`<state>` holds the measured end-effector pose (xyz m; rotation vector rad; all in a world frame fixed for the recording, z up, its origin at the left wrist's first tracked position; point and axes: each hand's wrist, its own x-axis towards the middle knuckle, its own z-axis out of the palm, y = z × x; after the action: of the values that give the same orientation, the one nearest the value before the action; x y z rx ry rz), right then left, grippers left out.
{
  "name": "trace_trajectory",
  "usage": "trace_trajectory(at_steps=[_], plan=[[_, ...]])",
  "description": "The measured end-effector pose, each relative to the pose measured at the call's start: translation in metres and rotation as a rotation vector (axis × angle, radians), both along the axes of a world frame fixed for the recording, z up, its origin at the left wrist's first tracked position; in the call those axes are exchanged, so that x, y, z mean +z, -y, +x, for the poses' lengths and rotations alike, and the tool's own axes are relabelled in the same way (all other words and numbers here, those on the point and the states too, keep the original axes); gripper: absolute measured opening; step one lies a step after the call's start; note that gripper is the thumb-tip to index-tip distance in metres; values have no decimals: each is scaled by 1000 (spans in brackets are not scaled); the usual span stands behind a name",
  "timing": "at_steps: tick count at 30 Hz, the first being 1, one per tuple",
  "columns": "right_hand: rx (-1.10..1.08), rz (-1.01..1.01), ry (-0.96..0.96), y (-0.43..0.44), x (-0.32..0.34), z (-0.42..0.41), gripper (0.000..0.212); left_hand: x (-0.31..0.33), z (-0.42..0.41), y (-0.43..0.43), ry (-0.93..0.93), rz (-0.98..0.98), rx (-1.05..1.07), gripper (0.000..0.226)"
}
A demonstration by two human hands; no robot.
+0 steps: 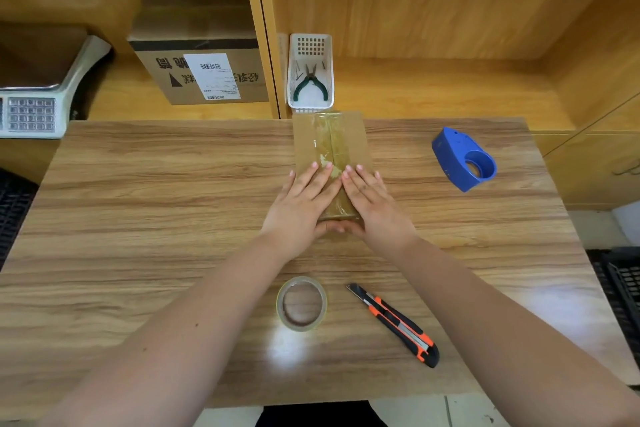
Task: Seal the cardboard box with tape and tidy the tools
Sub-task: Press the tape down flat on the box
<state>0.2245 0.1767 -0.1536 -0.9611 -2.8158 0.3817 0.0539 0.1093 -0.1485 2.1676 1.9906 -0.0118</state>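
A small flat cardboard box lies in the middle of the wooden table, with clear tape running along its centre seam. My left hand and my right hand rest flat on the near end of its top, fingers spread, thumbs over the near edge. A roll of clear tape lies near the front of the table. To the right of the roll lies an orange and black utility knife. A blue tape dispenser stands at the right.
A white plastic basket holding green-handled pliers sits on the shelf just behind the box. A larger labelled carton and a weighing scale stand at the back left. Black crates flank the table.
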Motion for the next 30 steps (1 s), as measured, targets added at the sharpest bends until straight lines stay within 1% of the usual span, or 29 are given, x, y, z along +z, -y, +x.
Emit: trace_trajectory(at_steps=[2, 6, 8, 11, 14, 17, 22, 25, 30], plan=[[-2, -3, 18, 1, 1, -1, 80, 1, 0, 0, -32, -5, -7, 85], [27, 20, 116, 1, 9, -3, 82, 7, 1, 0, -104, -1, -38, 83], [33, -11, 132, 0, 13, -2, 83, 13, 0, 0, -92, -15, -38, 83], [20, -66, 154, -2, 26, 0, 88, 22, 1, 0, -51, -21, -41, 91], [4, -20, 113, 1, 33, 0, 89, 25, 7, 3, 5, -13, -8, 97], [17, 14, 88, 4, 27, -1, 82, 19, 9, 5, -13, -37, -2, 92], [53, 95, 106, -1, 11, 2, 76, 8, 7, 7, -42, 40, -13, 77], [64, 131, 104, -2, 6, 1, 75, 3, 5, 9, -35, 82, -24, 76], [98, 131, 135, -10, 5, 1, 73, 0, -1, 2, -38, 72, -41, 78]])
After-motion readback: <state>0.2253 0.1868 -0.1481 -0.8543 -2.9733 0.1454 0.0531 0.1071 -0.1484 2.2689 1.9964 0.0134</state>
